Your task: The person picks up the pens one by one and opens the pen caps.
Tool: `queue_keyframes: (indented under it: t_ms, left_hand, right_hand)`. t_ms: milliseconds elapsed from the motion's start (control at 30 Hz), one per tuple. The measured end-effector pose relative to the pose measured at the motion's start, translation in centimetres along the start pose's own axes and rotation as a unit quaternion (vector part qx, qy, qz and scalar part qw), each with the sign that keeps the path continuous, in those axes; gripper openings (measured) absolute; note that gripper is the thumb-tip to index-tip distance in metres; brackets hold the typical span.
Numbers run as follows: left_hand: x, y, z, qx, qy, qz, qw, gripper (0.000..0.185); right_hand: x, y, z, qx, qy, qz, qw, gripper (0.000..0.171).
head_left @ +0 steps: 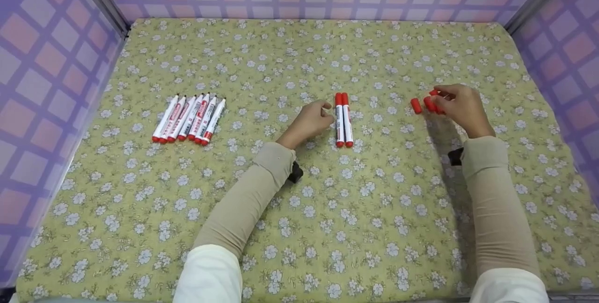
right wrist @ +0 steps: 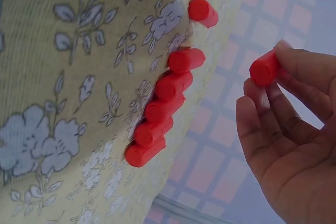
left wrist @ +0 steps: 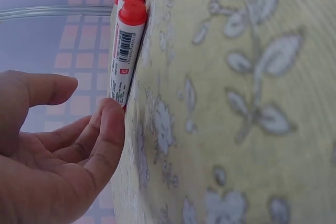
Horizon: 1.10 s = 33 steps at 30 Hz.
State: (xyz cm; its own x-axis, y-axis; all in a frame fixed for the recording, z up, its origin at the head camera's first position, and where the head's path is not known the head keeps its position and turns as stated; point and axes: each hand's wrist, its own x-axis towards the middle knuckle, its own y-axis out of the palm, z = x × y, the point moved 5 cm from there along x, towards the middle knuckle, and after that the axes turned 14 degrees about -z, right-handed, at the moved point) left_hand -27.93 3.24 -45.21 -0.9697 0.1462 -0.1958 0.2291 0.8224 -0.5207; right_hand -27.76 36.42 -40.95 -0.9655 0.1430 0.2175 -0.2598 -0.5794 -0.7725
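pinched in the right hand point(right wrist: 294, 145) is one red marker cap point(right wrist: 264, 67), lifted off the floral tablecloth point(head_left: 299, 209) inside purple checked walls point(head_left: 42, 83). six loose caps point(right wrist: 160, 106) lie nearby. left hand point(head_left: 311, 119), fingers relaxed, touches two capped markers point(head_left: 343, 118).

Open cloth lies between the uncapped markers point(head_left: 189, 118), capped pair point(head_left: 343, 119) and loose caps point(head_left: 423, 104).

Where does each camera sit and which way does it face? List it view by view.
Head: above, looking down at the table, markers, both forearms.
Left wrist: at the left hand, looking along the cloth at two capped markers.
Right wrist: at the right hand, which pinches a red cap; loose caps lie beyond.
Shared: head and left wrist both show the capped pair.
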Motion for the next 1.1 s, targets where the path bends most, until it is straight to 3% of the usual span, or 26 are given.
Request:
queue_keyframes:
  t_ms: [200, 633, 833, 1100]
  left_hand:
    - [0.3, 0.5, -0.3, 0.011, 0.003, -0.005, 0.9999, 0.043]
    - [0.9, 1.7, -0.1, 0.005, 0.001, 0.006, 1.0, 0.042]
    - [1.1, 2.0, -0.2, 0.018, -0.017, 0.004, 0.9997, 0.04]
    - [1.0, 2.3, -0.6, 0.027, -0.021, -0.001, 0.9994, 0.022]
  right_hand:
    - [0.2, -0.6, -1.2, -0.005, 0.025, -0.016, 1.0, 0.045]
    - [0.2, -1.7, -4.4, 0.018, 0.135, -0.036, 0.99, 0.053]
    - [-0.1, -2.1, -5.5, 0.021, 0.155, -0.044, 0.987, 0.052]
    - [-0.1, -1.8, -7.4, 0.009, 0.194, -0.002, 0.981, 0.052]
